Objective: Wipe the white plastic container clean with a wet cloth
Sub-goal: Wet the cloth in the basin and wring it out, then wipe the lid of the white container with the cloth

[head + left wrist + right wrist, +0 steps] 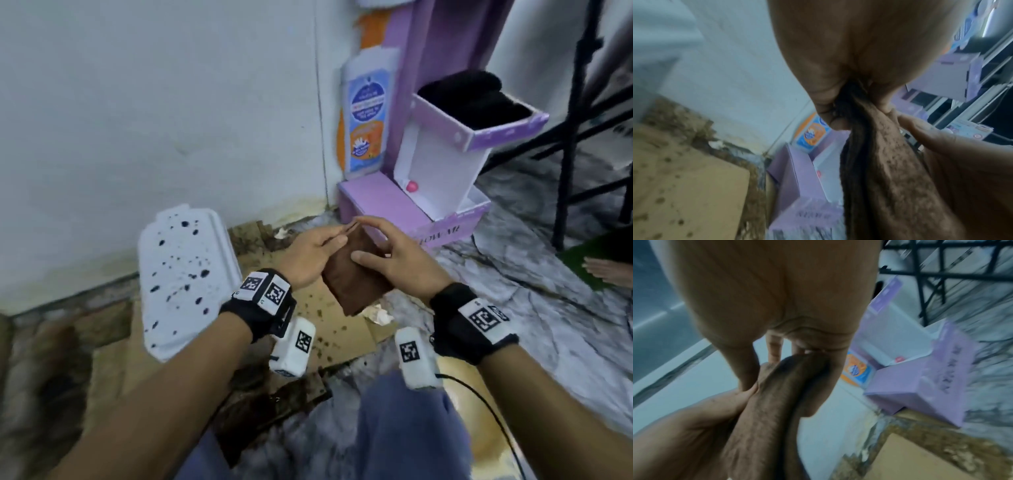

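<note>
While pale wall [154,102] fills the background and meets marbled floor [531,301], a stained cardboard sheet [329,322] lies flat in the corner. Leaning against the wall at the sheet's left edge, the white plastic container [185,274] stands tilted, its long axis running up and away, its face speckled with dark spots. Purple boxes [411,212] sit near the corner, right of it. Above the cardboard, well right of the container, the folded brown cloth [356,274] points its long axis away toward the boxes. Left hand [311,253] pinches its far edge; right hand [397,260] grips its right side, thumb on top.
</note>
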`<state>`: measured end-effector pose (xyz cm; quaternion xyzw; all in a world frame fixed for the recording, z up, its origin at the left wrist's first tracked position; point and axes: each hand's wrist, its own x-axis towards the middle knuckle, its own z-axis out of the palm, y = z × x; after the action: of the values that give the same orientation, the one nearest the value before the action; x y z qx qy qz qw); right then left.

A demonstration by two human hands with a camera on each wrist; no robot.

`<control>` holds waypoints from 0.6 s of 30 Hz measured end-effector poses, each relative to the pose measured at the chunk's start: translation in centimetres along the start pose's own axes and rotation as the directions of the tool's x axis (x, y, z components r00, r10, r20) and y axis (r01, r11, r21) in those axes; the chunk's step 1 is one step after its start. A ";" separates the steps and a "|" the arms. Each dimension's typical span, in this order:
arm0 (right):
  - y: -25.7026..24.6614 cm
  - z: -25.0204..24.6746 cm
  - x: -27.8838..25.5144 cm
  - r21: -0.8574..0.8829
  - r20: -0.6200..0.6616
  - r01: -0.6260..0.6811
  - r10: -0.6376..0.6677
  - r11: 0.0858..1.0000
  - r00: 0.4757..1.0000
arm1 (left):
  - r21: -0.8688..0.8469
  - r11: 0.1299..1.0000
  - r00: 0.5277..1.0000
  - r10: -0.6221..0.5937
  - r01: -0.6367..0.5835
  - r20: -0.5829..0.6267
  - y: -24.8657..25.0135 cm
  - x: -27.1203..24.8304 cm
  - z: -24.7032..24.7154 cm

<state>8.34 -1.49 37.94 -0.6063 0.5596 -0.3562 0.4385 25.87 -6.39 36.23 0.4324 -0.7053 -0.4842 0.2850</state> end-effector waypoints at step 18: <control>-3.3 22.2 6.0 -0.110 0.032 0.021 -0.018 0.994 0.999 | -0.084 0.971 0.744 -0.226 0.224 -0.629 -10.3 -14.9 -16.4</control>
<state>30.77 -4.48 32.64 -0.6405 0.5657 -0.3194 0.4095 49.65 -2.01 32.94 0.6515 -0.5095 -0.3420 0.4461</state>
